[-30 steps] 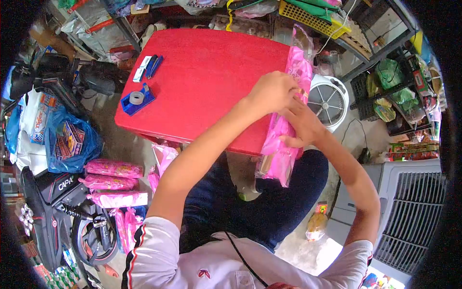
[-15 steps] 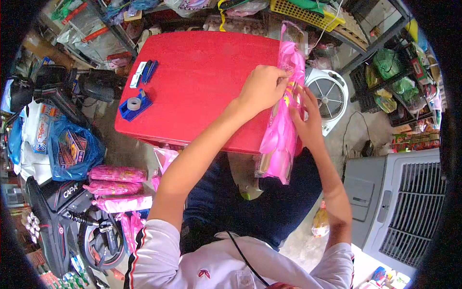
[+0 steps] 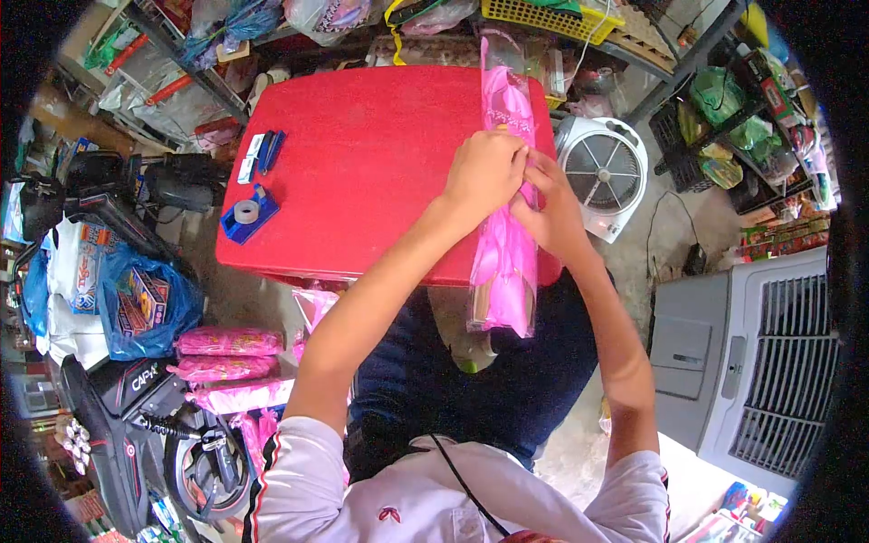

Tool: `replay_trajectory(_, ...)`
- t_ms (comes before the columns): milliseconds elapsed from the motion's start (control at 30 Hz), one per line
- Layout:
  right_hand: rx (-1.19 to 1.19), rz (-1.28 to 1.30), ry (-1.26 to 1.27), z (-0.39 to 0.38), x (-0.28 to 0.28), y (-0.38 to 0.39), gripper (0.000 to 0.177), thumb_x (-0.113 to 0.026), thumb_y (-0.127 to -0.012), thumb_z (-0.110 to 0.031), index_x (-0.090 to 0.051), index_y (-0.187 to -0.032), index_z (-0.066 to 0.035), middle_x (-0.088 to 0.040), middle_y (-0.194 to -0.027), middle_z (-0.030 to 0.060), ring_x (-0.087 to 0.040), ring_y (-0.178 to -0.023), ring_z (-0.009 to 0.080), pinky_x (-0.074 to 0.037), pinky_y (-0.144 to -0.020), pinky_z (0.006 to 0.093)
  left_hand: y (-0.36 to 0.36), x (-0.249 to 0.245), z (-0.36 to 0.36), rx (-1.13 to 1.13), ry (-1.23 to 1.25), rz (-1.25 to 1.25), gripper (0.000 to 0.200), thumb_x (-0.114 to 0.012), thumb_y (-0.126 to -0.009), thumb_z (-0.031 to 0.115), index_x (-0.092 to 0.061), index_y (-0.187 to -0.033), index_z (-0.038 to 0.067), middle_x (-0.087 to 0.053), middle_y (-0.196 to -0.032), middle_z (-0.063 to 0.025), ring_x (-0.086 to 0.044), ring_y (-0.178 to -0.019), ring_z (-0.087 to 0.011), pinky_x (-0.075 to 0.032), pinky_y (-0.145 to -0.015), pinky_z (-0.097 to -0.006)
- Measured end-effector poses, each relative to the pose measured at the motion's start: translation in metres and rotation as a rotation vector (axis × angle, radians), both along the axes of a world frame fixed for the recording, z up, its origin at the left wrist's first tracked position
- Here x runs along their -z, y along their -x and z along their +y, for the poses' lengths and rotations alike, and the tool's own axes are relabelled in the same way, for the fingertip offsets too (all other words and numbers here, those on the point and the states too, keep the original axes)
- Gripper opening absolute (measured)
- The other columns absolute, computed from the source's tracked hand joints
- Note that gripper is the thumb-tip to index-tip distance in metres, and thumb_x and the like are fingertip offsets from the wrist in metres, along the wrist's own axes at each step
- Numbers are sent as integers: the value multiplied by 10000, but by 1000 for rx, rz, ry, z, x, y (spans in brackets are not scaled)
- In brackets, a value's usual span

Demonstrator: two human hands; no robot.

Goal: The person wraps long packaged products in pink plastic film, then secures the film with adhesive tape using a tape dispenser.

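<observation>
A long pink package in clear plastic wrap [image 3: 509, 262] lies across the right end of the red table [image 3: 362, 172], its near end jutting past the edge over my lap. My left hand [image 3: 487, 170] is closed on the middle of the package, fingers curled over it. Against its fingertips, my right hand [image 3: 550, 210] pinches at the wrap from the right side. What exactly the fingertips hold is hidden. A blue tape dispenser [image 3: 250, 215] with a grey roll sits at the table's left side, beside a blue stapler [image 3: 271, 151] and a small white box [image 3: 251, 158].
A white fan [image 3: 601, 172] stands right of the table, and a grey air cooler [image 3: 751, 353] farther right. More pink packages [image 3: 226, 342] are stacked at the lower left, near a blue plastic bag [image 3: 149, 299] and a black motorbike [image 3: 118, 425]. Loaded shelves line the back.
The pink package has shifted left in view with both hands. My right fingers, spread along its side before, have come up to meet my left fingertips.
</observation>
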State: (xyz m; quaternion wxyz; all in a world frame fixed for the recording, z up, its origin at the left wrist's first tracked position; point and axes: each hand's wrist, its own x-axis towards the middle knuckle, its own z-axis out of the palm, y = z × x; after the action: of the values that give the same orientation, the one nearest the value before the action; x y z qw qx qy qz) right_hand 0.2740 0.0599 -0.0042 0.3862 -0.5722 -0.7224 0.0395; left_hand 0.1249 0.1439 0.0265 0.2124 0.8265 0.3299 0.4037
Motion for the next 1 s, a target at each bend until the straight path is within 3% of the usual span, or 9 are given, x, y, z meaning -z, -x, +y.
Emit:
replay_trajectory(33,1,13,-6,1,0,-1,565,-735,-812,-151,-599,-1347,-32,-603,-1388,236,-586,-1286,401,-478,-1091,437,-3,2,0,5,9,25,192,-635,-917,142,-739,-874,-14,-700,-865,-239,-689,-824,-434,-548,-772,-529)
replay_trajectory(133,4,363,150,-4,-14,6,632,-742,-827,-182,-519,-1392,-8,-606,-1377,264,-580,-1319,366,-464,-1112,405,-8,6,-1,9,46,67,194,-633,-915,150,-745,-883,-5,-703,-872,-237,-688,-824,-438,-549,-787,-540)
replay_trajectory(233,-47,394,144,-5,-17,4,642,-736,-850,-149,-461,-1409,5,-632,-1330,229,-590,-1319,293,-438,-1134,364,-13,12,-1,9,34,99,197,-635,-911,156,-746,-884,-4,-707,-872,-231,-692,-819,-435,-556,-784,-531)
replay_trajectory(333,-158,854,228,11,8,-17,516,-742,-890,-135,-519,-1328,21,-641,-1290,155,-604,-1244,214,-443,-1102,344,-13,16,3,37,-45,121,189,-635,-908,151,-744,-881,-2,-713,-873,-222,-696,-819,-433,-562,-782,-532)
replay_trajectory(433,-20,1010,363,21,-17,-27,379,-769,-920,-182,-609,-1197,22,-687,-1140,97,-646,-1053,152,-504,-967,315,-12,16,1,55,-82,234,194,-631,-902,146,-731,-867,-16,-711,-869,-232,-698,-815,-433,-570,-758,-542)
replay_trajectory(533,88,776,219,35,-11,-20,319,-803,-916,-286,-699,-992,6,-719,-919,49,-658,-841,119,-533,-802,291,-12,9,-1,32,-66,338,200,-626,-894,143,-713,-855,-32,-708,-865,-245,-699,-803,-437,-575,-728,-552)
replay_trajectory(633,213,657,145,41,-6,-13,330,-828,-883,-305,-732,-881,10,-717,-760,31,-655,-717,115,-536,-715,279,-12,8,-2,55,-95,342,204,-626,-886,144,-699,-843,-41,-704,-850,-246,-701,-795,-439,-582,-708,-546)
replay_trajectory(833,322,482,51,42,6,-24,361,-842,-853,-294,-780,-984,37,-766,-804,96,-685,-748,122,-538,-707,293,-14,19,1,60,-146,358,182,-633,-875,143,-702,-861,-25,-707,-860,-218,-712,-800,-418,-590,-710,-531)
replay_trajectory(1000,281,740,195,38,10,-31,329,-816,-883,-259,-788,-1002,45,-761,-800,82,-678,-751,106,-536,-704,269,-16,15,-1,54,-115,371,182,-637,-890,153,-706,-880,-15,-711,-868,-211,-714,-803,-412,-591,-719,-530)
